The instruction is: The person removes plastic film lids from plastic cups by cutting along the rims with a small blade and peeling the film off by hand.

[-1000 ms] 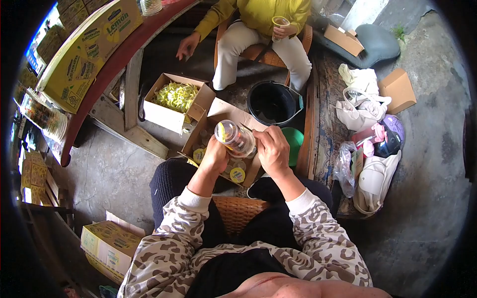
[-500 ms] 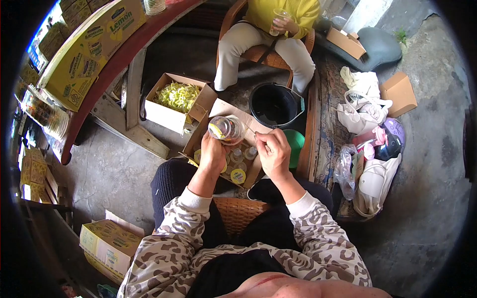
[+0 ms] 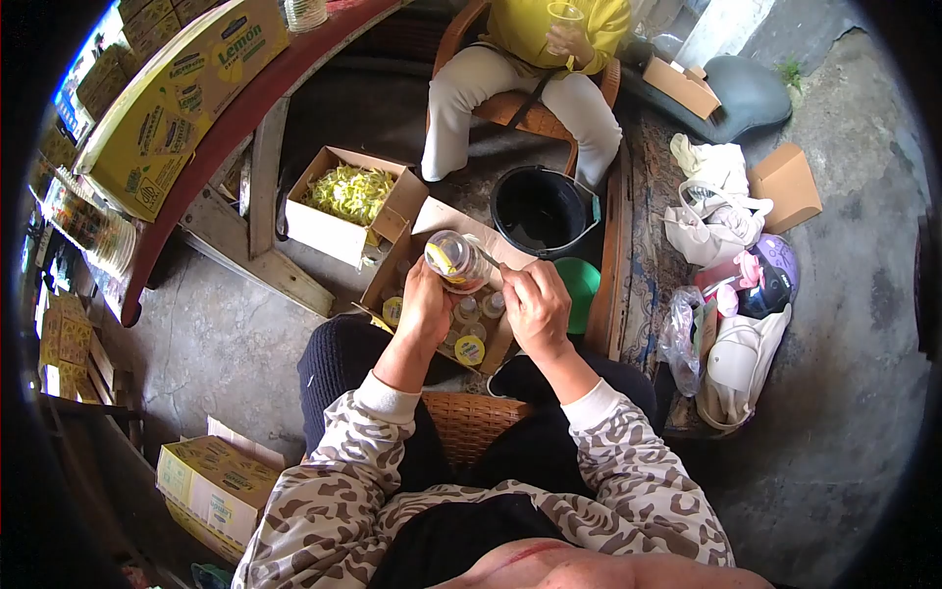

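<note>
My left hand [image 3: 426, 302] is closed round a clear plastic cup [image 3: 457, 261] with a yellow printed mark, tilted above an open cardboard box. In my right hand [image 3: 537, 303] a thin dark tool [image 3: 488, 258] is pinched, its tip close to the cup's right side; whether it touches cannot be made out. Inside the box [image 3: 432, 212] below lie several clear cups [image 3: 467, 309] and one with a yellow round label [image 3: 470, 349].
Beyond the box are a carton of yellow-green strips [image 3: 348, 191], a black bucket [image 3: 543, 211] and a green basin [image 3: 579, 293]. A seated person [image 3: 559, 34] holds a cup opposite me. Bags [image 3: 741, 358] lie at right; a lemon carton [image 3: 221, 481] stands lower left.
The cup in my left hand has shifted and turned, and the tool has come back close to it. The seated person's outstretched hand has drawn back out of sight.
</note>
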The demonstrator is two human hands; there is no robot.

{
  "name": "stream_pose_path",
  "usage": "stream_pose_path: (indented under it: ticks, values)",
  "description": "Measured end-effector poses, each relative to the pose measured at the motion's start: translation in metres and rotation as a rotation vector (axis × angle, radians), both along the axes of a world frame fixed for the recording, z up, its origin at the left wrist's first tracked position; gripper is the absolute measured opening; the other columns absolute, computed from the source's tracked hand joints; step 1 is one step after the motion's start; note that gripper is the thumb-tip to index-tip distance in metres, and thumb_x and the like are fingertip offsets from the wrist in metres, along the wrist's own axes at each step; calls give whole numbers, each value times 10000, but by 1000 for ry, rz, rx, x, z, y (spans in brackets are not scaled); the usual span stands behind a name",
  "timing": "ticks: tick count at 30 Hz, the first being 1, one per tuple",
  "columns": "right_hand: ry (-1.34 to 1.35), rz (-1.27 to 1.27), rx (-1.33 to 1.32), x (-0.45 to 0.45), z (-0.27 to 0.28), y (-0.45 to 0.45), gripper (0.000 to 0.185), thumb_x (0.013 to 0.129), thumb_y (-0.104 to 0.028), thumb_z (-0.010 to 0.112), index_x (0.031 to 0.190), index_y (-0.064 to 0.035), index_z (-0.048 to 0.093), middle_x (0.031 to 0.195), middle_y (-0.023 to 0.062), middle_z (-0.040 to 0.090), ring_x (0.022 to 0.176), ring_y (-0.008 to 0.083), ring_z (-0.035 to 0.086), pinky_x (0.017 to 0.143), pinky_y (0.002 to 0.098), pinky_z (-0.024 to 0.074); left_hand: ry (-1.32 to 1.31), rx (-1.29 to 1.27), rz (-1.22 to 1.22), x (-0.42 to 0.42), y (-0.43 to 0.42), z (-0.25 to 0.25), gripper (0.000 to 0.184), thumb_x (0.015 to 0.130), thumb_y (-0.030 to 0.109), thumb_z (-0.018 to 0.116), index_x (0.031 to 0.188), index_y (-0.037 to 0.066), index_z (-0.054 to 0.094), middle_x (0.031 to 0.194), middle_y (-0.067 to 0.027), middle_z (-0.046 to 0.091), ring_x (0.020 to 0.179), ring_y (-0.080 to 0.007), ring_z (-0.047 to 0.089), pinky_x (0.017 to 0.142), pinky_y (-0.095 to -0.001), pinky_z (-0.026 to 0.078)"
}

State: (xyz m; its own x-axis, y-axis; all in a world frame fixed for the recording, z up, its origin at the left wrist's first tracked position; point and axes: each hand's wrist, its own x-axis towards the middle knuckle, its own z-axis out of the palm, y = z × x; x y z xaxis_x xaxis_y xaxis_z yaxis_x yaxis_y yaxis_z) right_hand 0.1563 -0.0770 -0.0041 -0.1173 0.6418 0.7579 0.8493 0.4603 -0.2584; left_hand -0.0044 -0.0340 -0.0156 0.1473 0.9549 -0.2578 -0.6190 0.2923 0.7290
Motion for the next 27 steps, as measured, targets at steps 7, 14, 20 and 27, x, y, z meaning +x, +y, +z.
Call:
stream_pose_path:
  ticks: [7,14,20,27]
  values:
    - [-35,18,-13,-1,0,-2,243,760,5,731,988,-48,668,794,71,521,737,249,566,657,373,487,20,-55,-47,-4,4,-7,321,1074,141,341,1254,-46,530,1173,-161,633,1012,-279,689,841,-441,630]
    - [-47,2,-44,-3,-1,-5,258,765,-2,729,1011,-48,669,806,70,515,750,253,565,667,373,487,0,-73,-24,2,1,-11,326,1080,178,350,1243,-38,531,1138,-150,635,979,-276,693,818,-457,632]
    - [-52,-23,-45,-3,-6,-3,254,765,-17,721,1013,-43,675,812,75,517,749,258,568,665,381,485,5,-108,-66,1,3,-24,309,1077,204,382,1210,-13,556,1111,-143,649,938,-266,704,791,-448,629]
    - [211,-79,-145,6,-12,8,137,787,21,700,915,-26,687,795,95,560,749,273,605,637,394,480,-55,-87,-197,16,-14,-10,278,1068,274,485,1118,26,599,958,-38,627,852,-149,635,799,-332,549]
